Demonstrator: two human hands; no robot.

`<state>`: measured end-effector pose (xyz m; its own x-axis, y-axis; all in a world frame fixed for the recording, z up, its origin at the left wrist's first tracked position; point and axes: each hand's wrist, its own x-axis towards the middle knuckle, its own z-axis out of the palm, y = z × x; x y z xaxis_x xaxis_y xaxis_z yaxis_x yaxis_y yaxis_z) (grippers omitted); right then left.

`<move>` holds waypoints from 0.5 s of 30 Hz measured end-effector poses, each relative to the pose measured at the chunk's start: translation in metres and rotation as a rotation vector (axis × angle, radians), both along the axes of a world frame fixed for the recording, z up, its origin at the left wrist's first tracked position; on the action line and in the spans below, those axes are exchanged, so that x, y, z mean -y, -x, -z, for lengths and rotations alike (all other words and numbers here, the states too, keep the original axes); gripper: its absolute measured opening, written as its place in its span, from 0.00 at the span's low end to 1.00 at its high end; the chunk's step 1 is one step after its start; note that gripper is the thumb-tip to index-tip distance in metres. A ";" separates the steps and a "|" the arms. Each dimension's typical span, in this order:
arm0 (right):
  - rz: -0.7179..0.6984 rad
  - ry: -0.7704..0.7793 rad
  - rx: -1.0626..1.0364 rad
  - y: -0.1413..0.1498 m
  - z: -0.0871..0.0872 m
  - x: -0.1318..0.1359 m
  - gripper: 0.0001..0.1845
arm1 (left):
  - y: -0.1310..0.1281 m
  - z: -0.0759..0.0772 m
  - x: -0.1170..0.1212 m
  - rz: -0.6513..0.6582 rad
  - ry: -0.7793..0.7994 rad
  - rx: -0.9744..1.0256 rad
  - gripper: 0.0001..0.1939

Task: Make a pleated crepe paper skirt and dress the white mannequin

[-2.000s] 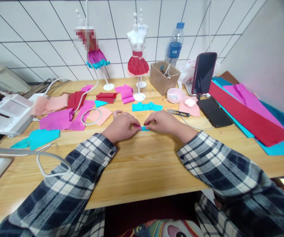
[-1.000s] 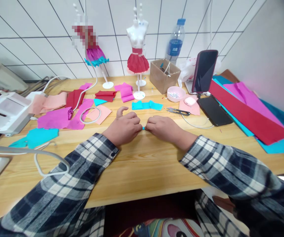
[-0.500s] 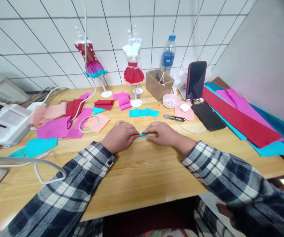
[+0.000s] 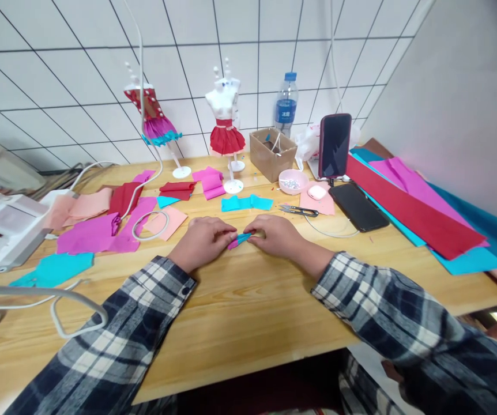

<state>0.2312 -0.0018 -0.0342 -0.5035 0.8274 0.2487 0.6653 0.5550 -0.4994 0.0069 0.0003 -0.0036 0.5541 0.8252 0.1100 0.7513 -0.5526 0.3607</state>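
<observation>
A small folded strip of blue and magenta crepe paper [image 4: 242,238] is pinched between my two hands, just above the wooden table. My left hand [image 4: 205,239] is closed on its left end, where a bit of magenta shows. My right hand [image 4: 274,235] grips the other end between thumb and fingers; a touch of red shows there. Behind the hands lies a flat blue crepe strip [image 4: 247,203]. To its right are black thread snips [image 4: 299,210]. A white mini mannequin [image 4: 226,115] in a red skirt stands farther back.
Crepe paper pieces [image 4: 86,233] and a looped white cable [image 4: 150,225] lie to the left. A cardboard box [image 4: 273,154], a pink bowl [image 4: 293,181], a propped phone [image 4: 335,145] and a flat black phone [image 4: 358,206] stand or lie right. Long paper sheets [image 4: 417,207] cover the far right.
The strip between my hands is turned so that magenta now shows below the blue at its left end. My view has shifted slightly; both hands stay close together.
</observation>
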 end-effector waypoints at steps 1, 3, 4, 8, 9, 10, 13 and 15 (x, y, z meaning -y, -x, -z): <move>0.006 0.001 0.000 0.000 0.000 0.000 0.10 | -0.001 -0.001 0.002 -0.008 -0.014 -0.003 0.18; 0.011 0.005 -0.003 -0.001 0.000 0.000 0.13 | -0.002 -0.001 0.004 -0.023 -0.048 -0.017 0.20; 0.010 0.006 -0.006 -0.001 0.000 0.000 0.14 | -0.003 -0.001 0.005 -0.030 -0.059 -0.027 0.20; -0.007 0.004 -0.023 -0.003 -0.002 0.002 0.19 | -0.004 0.005 0.006 -0.058 -0.056 -0.030 0.12; -0.012 0.001 -0.035 -0.003 -0.002 0.002 0.20 | -0.005 0.006 0.006 -0.061 -0.055 -0.024 0.11; -0.014 -0.004 -0.048 -0.003 -0.002 0.002 0.21 | -0.005 0.006 0.006 -0.063 -0.054 -0.014 0.09; -0.005 -0.033 -0.082 -0.004 -0.002 0.002 0.21 | -0.007 0.006 0.006 -0.075 -0.015 0.025 0.08; -0.020 -0.076 -0.092 -0.004 -0.001 0.002 0.19 | -0.008 0.005 0.006 -0.086 0.025 0.040 0.09</move>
<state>0.2352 -0.0035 -0.0330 -0.4917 0.7944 0.3567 0.6070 0.6064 -0.5137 0.0153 -0.0057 -0.0086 0.4771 0.8721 0.1090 0.7802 -0.4774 0.4042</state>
